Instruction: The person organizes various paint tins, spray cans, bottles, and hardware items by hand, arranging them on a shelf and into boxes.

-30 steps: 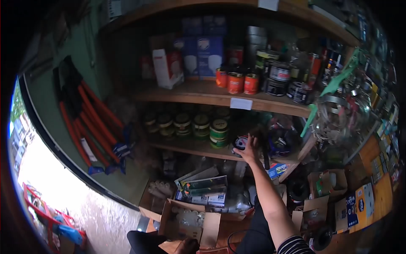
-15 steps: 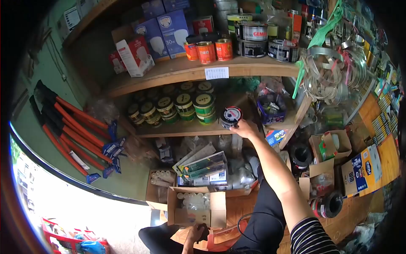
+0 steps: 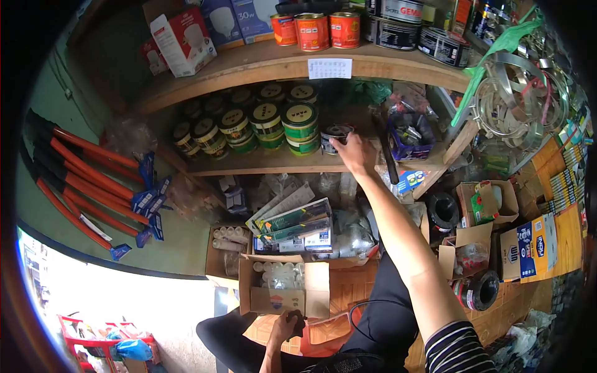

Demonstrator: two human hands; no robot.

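My right hand (image 3: 357, 153) reaches to the middle shelf, fingers closed on a small dark tin (image 3: 334, 132) with a pale-and-red label. That tin sits at the right end of several stacked green-and-gold tins (image 3: 300, 124); my fingers partly cover it. Low in the view, my left hand (image 3: 284, 327) is closed around a crumpled black cloth (image 3: 298, 323). It is just below an open cardboard box (image 3: 273, 299) that contains several clear, tube-like items (image 3: 278, 273).
Orange cans (image 3: 312, 32) and black tins (image 3: 398, 31) line the upper shelf (image 3: 261, 71). A purple basket (image 3: 410, 146) stands right of my right hand, beside a dark bar (image 3: 385, 149). Metal hose clamps (image 3: 513, 99) hang at right; orange-handled tools (image 3: 93, 180) hang at left.
The dark tin, its lid earlier tipped toward me at the shelf's front, now sits farther in, close to the green tins, my right hand still on it. My view has shifted downward.
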